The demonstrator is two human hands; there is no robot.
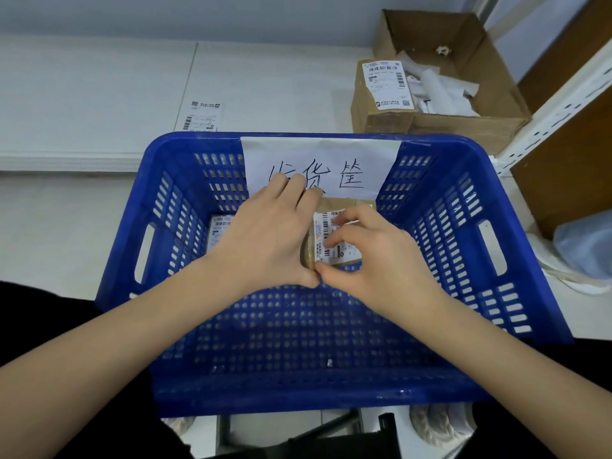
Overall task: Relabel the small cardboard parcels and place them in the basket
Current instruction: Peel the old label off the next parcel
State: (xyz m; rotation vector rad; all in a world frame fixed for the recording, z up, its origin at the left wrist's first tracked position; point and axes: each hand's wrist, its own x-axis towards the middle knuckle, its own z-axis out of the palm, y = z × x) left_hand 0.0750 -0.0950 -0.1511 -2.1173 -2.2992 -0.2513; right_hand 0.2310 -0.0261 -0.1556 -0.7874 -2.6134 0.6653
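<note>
- At the far left, a loose shipping label lies flat on the white table, just behind the left back corner of the basket.
- A blue plastic basket with slotted walls fills the middle of my view, directly in front of me.
- Inside it, at the back left, a second parcel rests on the basket floor with its label facing up; my left hand hides most of it.
- My left hand reaches into the basket and grips the small cardboard parcel along its left edge, fingers curled over the far side and thumb at the near corner.
- The parcel sits between my two hands, inside the basket toward the back wall. I cannot tell whether it touches the basket floor.
- A white label with barcodes covers the parcel's top face.
- My right hand rests on the parcel from the right, with fingers bent onto the label and the thumb pinching the near corner, touching my left thumb.
- Behind my hands, a white paper sign with handwritten characters hangs on the basket's back wall.
- Beyond the basket to the right, another labelled parcel sits beside an open cardboard box holding white paper scraps.
- At the far right stands a white metal shelf post.
</note>
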